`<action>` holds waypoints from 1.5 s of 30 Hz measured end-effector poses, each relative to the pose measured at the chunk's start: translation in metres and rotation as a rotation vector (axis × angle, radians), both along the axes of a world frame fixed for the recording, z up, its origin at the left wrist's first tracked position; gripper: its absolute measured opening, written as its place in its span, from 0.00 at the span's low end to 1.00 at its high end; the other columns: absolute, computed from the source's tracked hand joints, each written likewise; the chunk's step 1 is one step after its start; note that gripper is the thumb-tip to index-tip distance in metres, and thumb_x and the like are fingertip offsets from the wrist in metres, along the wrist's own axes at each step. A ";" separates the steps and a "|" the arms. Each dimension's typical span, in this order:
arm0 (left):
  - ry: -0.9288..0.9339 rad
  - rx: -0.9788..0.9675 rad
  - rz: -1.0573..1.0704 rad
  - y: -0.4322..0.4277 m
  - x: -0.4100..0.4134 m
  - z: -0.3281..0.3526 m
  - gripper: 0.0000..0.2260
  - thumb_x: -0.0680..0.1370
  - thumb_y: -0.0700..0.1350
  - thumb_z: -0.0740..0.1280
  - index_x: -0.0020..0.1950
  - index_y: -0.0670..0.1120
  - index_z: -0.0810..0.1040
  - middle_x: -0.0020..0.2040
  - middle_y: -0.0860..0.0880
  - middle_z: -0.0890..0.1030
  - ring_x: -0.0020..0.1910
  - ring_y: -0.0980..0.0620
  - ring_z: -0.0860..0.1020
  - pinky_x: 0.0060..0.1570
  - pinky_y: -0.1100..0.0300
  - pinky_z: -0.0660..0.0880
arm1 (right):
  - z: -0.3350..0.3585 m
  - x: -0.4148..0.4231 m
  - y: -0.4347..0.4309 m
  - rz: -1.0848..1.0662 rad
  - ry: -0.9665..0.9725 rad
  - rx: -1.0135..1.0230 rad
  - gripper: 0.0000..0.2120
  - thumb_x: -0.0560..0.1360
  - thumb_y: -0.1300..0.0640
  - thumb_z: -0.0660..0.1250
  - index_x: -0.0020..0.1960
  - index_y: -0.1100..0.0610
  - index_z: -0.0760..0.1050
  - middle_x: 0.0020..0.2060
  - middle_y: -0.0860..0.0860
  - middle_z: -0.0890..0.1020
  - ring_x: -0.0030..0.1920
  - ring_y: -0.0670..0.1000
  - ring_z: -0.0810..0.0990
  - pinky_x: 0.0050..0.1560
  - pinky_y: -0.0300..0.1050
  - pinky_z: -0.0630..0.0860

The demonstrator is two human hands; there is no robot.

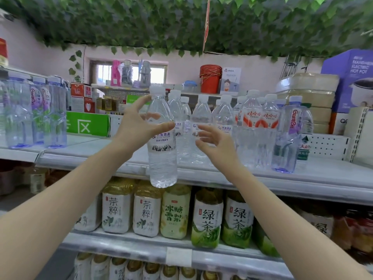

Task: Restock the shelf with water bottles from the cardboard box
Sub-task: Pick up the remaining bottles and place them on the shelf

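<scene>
My top white metal shelf (pixel 84 156) runs wide across the view, w/ its front lip (pixel 262 179) just past my wrists. Open bare deck on the left half, between the tall blue-tinted clear plastic bottles (pixel 36 112) at far left and the clustered row of clear white-capped water bottles (pixel 203 126) in the middle; that gap is the free room. Right of the row: two red-labelled bottles (pixel 260 118), then a purple-labelled blue bottle (pixel 288 136) close to the lip. Below the lip, the next shelf holds big yellow and green tea bottles (pixel 177 213), tightly packed, no slack.

Both my forearms reach up and fwd from the bottom corners, converging at centre. My left hand (pixel 137 126) grips the clear plastic water bottle w/ white cap and mountain-print label (pixel 162 142) at its upper body, thumb in front, fingers curled round the neck side. Bottle is upright, its base hanging in front of and below the lip, not on the deck. My right hand (pixel 217 142) is empty, fingers spread and loose, just beside the held bottle, not touching it, in front of the standing row.

The cardboard box isn't in view.
</scene>
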State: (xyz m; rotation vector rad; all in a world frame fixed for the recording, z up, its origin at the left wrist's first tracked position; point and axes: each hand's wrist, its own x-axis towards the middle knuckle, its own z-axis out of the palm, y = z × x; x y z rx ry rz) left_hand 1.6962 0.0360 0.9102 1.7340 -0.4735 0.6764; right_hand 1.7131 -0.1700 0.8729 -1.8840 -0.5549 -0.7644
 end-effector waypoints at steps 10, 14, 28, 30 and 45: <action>0.049 -0.207 -0.043 -0.034 -0.005 -0.008 0.43 0.59 0.52 0.78 0.71 0.53 0.63 0.55 0.47 0.80 0.54 0.49 0.80 0.53 0.42 0.77 | -0.028 -0.033 -0.002 0.112 0.150 -0.096 0.31 0.70 0.53 0.74 0.69 0.48 0.67 0.59 0.46 0.78 0.59 0.43 0.76 0.57 0.41 0.75; 0.064 -0.224 -0.070 -0.043 -0.002 -0.011 0.39 0.63 0.48 0.79 0.70 0.54 0.64 0.55 0.46 0.80 0.52 0.50 0.80 0.51 0.45 0.78 | -0.028 -0.037 0.000 0.094 0.153 -0.115 0.35 0.66 0.52 0.77 0.69 0.44 0.65 0.59 0.43 0.75 0.60 0.45 0.75 0.58 0.45 0.74; -0.063 -0.071 -0.004 -0.055 -0.001 -0.016 0.39 0.63 0.54 0.78 0.70 0.56 0.63 0.64 0.49 0.74 0.54 0.61 0.73 0.48 0.63 0.71 | -0.031 -0.036 0.019 -0.126 0.109 -0.138 0.43 0.62 0.51 0.79 0.69 0.45 0.58 0.57 0.44 0.76 0.55 0.46 0.75 0.50 0.40 0.69; -0.068 -0.010 -0.038 -0.051 0.000 -0.011 0.40 0.62 0.59 0.75 0.71 0.55 0.63 0.64 0.51 0.75 0.57 0.58 0.73 0.52 0.59 0.74 | -0.028 -0.032 0.018 -0.128 0.084 -0.098 0.39 0.62 0.52 0.79 0.65 0.43 0.60 0.51 0.40 0.77 0.53 0.44 0.76 0.47 0.35 0.71; 0.076 0.220 0.063 0.031 0.041 -0.026 0.18 0.76 0.56 0.64 0.65 0.55 0.70 0.59 0.51 0.76 0.55 0.49 0.77 0.52 0.55 0.70 | 0.003 0.018 0.015 -0.239 -0.016 0.143 0.38 0.64 0.56 0.79 0.67 0.50 0.61 0.44 0.37 0.73 0.43 0.35 0.74 0.39 0.23 0.70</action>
